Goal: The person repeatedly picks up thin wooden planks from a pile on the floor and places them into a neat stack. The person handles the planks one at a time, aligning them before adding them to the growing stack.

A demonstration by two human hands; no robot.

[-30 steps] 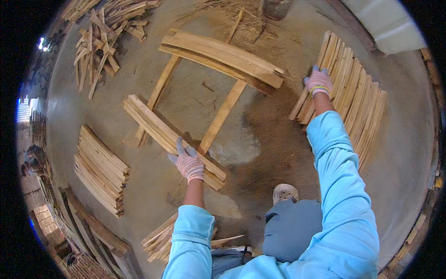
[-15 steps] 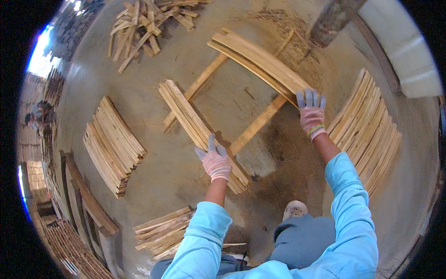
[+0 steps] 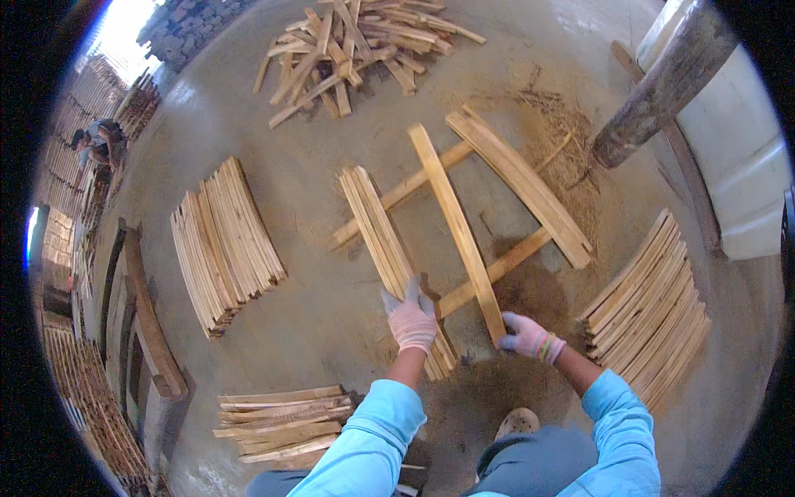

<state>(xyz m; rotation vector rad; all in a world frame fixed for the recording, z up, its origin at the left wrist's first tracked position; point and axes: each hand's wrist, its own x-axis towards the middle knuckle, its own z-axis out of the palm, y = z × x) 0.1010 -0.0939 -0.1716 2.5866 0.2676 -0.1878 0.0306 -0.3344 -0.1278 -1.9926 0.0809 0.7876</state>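
Observation:
My gloved left hand [image 3: 411, 321] is closed over the near part of a narrow row of wooden slats [image 3: 374, 219], one finger stretched along the top. In my gloved right hand [image 3: 530, 338] is the near end of a single wooden slat [image 3: 451, 211]. That slat slants across two wooden crosspieces [image 3: 517, 258], between the row and another group of slats [image 3: 526, 190] on the right. The fingertips under the slat's end are partly hidden.
Neat slat stacks lie at left [image 3: 228, 244], at right [image 3: 650, 311] and near my legs [image 3: 286, 422]. A loose wood pile [image 3: 348, 50] is at the far side. A post [image 3: 662, 83] stands far right; a person [image 3: 99, 142] crouches far left.
My right hand has brought one slat leftward and nearer, away from the right-hand group. My left hand stays on its row of slats. The whole view has shifted.

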